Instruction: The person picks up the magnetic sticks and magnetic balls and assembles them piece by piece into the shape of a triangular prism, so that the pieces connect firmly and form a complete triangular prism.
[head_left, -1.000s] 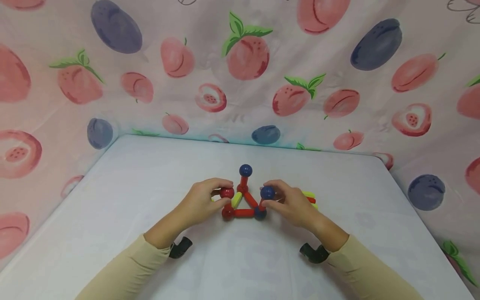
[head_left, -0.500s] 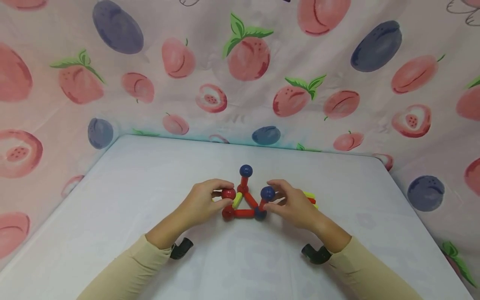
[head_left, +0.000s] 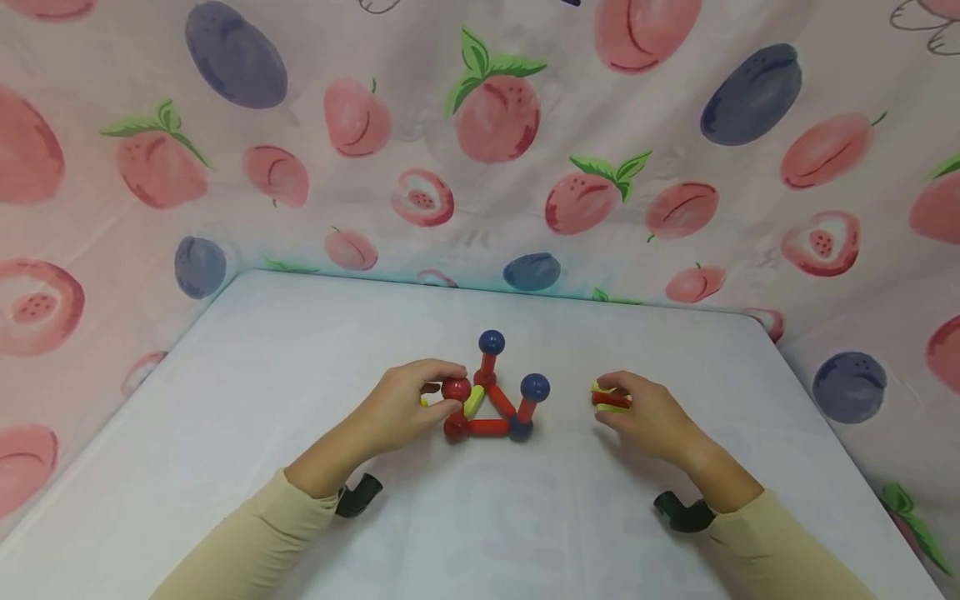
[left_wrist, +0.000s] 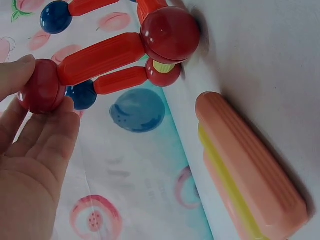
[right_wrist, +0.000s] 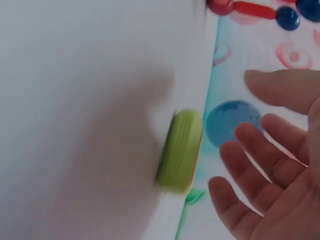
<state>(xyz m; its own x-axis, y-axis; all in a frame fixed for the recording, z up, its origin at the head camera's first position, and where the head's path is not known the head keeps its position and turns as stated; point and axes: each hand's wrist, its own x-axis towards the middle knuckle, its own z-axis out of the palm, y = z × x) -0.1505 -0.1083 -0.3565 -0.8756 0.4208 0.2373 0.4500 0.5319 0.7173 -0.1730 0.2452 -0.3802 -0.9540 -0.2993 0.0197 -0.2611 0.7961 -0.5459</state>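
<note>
A frame of red and yellow rods and balls stands on the table, its base a triangle with a red rod (head_left: pixel 489 427) in front. Three rods rise from its corners, two topped by blue balls (head_left: pixel 535 387) and one by a red ball (head_left: pixel 456 389). My left hand (head_left: pixel 401 407) pinches that red ball (left_wrist: pixel 43 86) between thumb and fingers. At the right, my right hand (head_left: pixel 652 417) is spread over loose yellow and red rods (head_left: pixel 611 400); the right wrist view shows its fingers apart beside a yellow-green rod (right_wrist: pixel 181 151), holding nothing.
Loose pink and yellow rods (left_wrist: pixel 250 165) lie near the left hand, right by the frame. Black wrist-camera mounts (head_left: pixel 358 495) show at both sleeves. A fruit-patterned cloth (head_left: pixel 495 192) hangs behind the white table (head_left: pixel 480 517).
My right hand has let go of the front right blue ball and moved right to the loose rods. My left hand stays on the red ball.
</note>
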